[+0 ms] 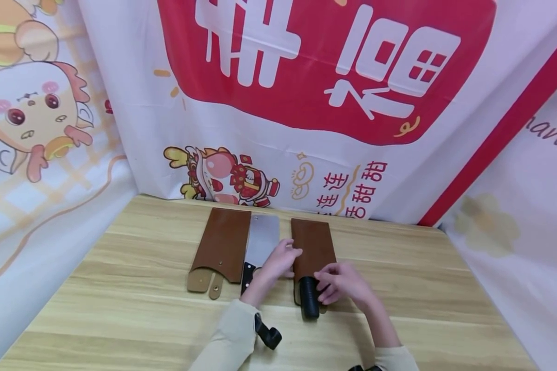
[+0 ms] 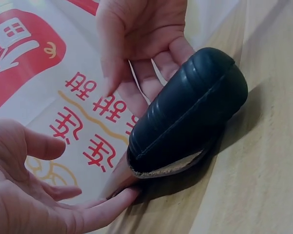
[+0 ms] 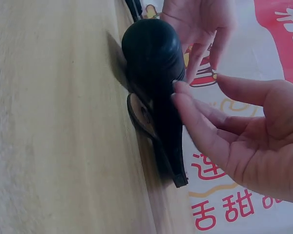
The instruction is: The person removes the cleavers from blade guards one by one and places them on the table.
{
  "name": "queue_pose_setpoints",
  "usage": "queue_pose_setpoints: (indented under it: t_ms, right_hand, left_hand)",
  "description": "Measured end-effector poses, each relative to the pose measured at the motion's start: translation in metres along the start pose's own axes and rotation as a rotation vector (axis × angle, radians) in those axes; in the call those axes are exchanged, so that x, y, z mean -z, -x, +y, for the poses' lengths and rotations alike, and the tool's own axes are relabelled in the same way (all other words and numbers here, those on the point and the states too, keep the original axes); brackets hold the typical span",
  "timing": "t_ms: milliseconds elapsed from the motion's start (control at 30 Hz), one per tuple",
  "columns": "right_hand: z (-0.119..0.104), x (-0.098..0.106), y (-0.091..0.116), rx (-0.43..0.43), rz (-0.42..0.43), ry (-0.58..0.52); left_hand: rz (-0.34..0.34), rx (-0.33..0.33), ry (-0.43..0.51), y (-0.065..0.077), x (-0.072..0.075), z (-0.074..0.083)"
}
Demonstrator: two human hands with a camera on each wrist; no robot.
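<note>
Wooden bench (image 1: pixel 399 288) is backed by printed banners (image 1: pixel 306 77). A knife with a black handle (image 1: pixel 309 298) is seated in a brown sheath (image 1: pixel 313 247) between the hands. Left hand (image 1: pixel 280 260) is laid open on the sheath edge; right hand (image 1: pixel 341 282) touches the handle with straight fingertips, nothing gripped. A bare cleaver (image 1: pixel 262 239) lies just left of the left hand: a cut is risked if that hand drifts sideways. The sheathed knife could slide, being unheld.

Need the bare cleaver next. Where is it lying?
In the head view the bare cleaver lies flat on the wooden table, between the empty brown sheath on its left and the sheathed knife on its right, beside the left hand.
</note>
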State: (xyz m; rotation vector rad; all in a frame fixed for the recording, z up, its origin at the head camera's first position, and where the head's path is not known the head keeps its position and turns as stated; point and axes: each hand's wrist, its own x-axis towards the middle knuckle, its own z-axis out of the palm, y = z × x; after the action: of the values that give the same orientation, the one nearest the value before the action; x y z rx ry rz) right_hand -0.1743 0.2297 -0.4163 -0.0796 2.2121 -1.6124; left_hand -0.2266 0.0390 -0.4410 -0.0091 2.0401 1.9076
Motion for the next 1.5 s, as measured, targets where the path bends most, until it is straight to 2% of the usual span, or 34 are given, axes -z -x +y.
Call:
queue_pose_setpoints:
  t_ms: [200,600,900,1100,1500]
  right_hand:
    - [0.003,-0.003,0.001,-0.011,-0.061,0.069]
    - [0.009,-0.011,-0.001,-0.017,-0.073,0.147]
    - [0.005,-0.018,-0.001,-0.03,-0.018,0.243]
    - [0.002,-0.022,-0.001,-0.045,-0.019,0.254]
    - [0.002,-0.022,0.0,0.016,0.03,0.293]
  left_hand:
    - [0.004,0.02,-0.002,0.001,-0.005,-0.002]
    - [-0.073,0.068,0.05,0.003,0.0,0.001]
    - [-0.065,0.056,0.049,0.008,0.0,0.003]
    - [-0.063,0.05,0.042,0.009,0.001,0.007]
    - [-0.059,0.077,0.123,0.008,0.004,0.007]
